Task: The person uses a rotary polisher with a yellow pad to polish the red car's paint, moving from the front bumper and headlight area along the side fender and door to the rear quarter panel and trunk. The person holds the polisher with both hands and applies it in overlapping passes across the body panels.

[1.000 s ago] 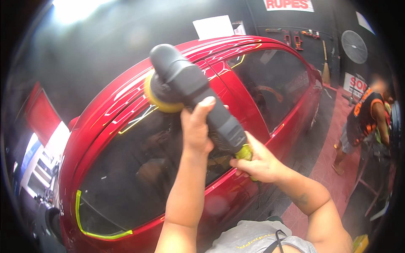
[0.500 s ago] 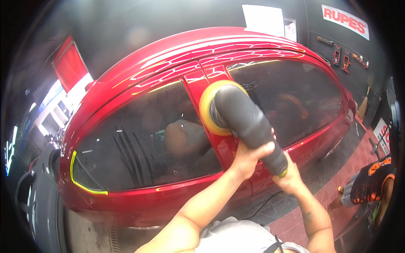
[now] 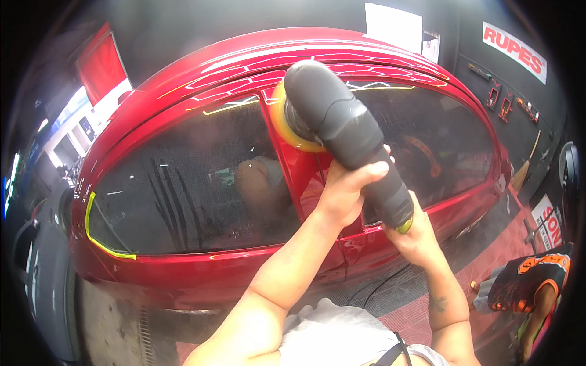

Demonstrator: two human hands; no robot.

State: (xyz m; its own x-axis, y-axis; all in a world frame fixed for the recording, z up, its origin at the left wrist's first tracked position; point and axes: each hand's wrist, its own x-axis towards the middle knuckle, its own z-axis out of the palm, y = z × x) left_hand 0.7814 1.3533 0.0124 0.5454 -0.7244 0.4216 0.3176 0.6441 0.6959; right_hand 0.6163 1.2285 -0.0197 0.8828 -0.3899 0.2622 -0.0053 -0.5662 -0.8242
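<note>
Polisher, black, yellow pad at door pillar of red car; left hand wrapped round middle, right hand gripping tail.

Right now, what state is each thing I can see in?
Polisher: held up; running or not, can't tell
Left hand: fingers wrapped around polisher
Right hand: fingers closed on polisher's rear end
Left car window: closed, hazy, dark-streaked
Car doors: closed
Yellow-green tape: stuck at window's corner
Broom: leaning, bristles down
Cable: slack, curved
</note>
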